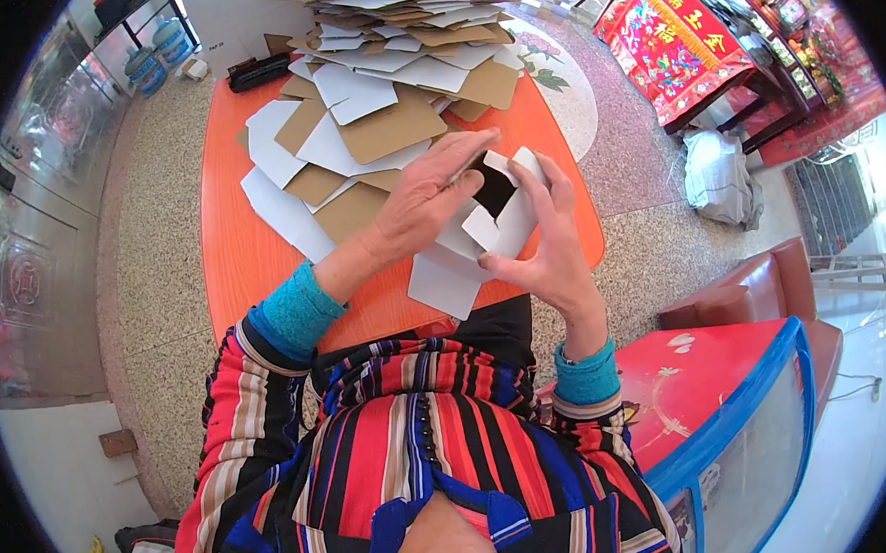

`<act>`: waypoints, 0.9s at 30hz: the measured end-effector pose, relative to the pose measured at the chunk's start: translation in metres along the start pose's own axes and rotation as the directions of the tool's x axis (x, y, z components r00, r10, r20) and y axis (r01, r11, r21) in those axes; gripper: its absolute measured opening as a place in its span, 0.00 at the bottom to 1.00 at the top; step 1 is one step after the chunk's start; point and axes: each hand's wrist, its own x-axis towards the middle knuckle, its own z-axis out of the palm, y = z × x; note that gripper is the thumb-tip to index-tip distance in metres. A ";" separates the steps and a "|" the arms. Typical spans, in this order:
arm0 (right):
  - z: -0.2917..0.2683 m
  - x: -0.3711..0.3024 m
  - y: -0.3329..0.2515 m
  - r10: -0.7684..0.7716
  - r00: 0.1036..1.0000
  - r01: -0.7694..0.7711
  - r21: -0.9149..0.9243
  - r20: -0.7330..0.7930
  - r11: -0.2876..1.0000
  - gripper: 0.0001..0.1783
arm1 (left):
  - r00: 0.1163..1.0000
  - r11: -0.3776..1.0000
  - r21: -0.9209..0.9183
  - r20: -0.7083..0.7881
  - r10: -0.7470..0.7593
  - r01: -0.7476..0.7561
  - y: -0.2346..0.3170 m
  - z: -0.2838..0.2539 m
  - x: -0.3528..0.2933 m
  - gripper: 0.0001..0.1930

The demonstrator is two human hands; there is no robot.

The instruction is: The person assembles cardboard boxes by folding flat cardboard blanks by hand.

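A small white cardboard box [513, 235] is between my two hands near the right side of the orange table [251, 248]. Its top gapes, showing a dark inside, and small flaps stand up around the mouth. My right hand [554, 246] grips the box from the right, fingers on the far side and thumb at the near side. Along the left edge of the opening, my left hand [424, 199] holds a flap, with straight fingers and the thumb bent in. A white panel [444, 287] sticks out below the box toward my lap.
Flat cardboard blanks [385, 119], white and brown, make a tall, uneven pile at the table's far side. A black object [259, 73] lies beside them. To my right are a brown seat [749, 285] and a red surface with a blue-edged frame [735, 401].
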 end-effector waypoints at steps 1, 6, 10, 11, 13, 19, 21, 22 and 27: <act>-0.001 0.000 0.000 0.006 1.000 -0.005 -0.019 0.020 1.000 0.55 | 1.000 1.000 -0.024 -0.010 -0.009 0.008 0.000 0.000 0.000 0.24; 0.000 0.000 0.001 -0.015 1.000 0.016 -0.033 0.022 0.999 0.53 | 0.994 0.998 0.045 0.094 -0.051 0.047 0.004 -0.003 0.006 0.25; -0.001 0.000 0.000 -0.020 0.999 0.022 -0.063 0.029 0.998 0.53 | 0.982 0.976 -0.130 0.103 -0.160 0.173 0.001 -0.004 0.003 0.26; 0.000 0.000 0.000 -0.022 0.999 0.024 -0.074 0.032 0.997 0.53 | 0.975 0.959 -0.187 0.110 -0.196 0.214 0.000 -0.004 0.002 0.27; 0.000 -0.001 0.001 -0.026 0.999 0.027 -0.072 0.027 0.997 0.53 | 0.970 0.943 -0.235 0.120 -0.212 0.235 -0.004 -0.004 0.000 0.27; 0.004 -0.002 0.005 -0.034 0.999 0.034 -0.018 -0.028 0.999 0.56 | 0.951 0.885 -0.348 0.128 -0.283 0.310 -0.002 -0.004 0.000 0.28; 0.005 -0.003 0.006 -0.028 0.997 0.030 0.032 -0.067 0.999 0.57 | 0.946 0.890 -0.322 0.104 -0.307 0.324 0.002 -0.003 0.000 0.27; 0.006 -0.003 0.006 -0.028 0.997 0.030 0.031 -0.067 0.999 0.57 | 0.946 0.890 -0.322 0.104 -0.307 0.324 0.003 -0.003 0.001 0.27; 0.008 -0.001 0.006 -0.030 0.996 0.031 0.006 -0.084 1.000 0.59 | 0.944 0.893 -0.306 0.084 -0.319 0.329 0.002 -0.006 0.003 0.28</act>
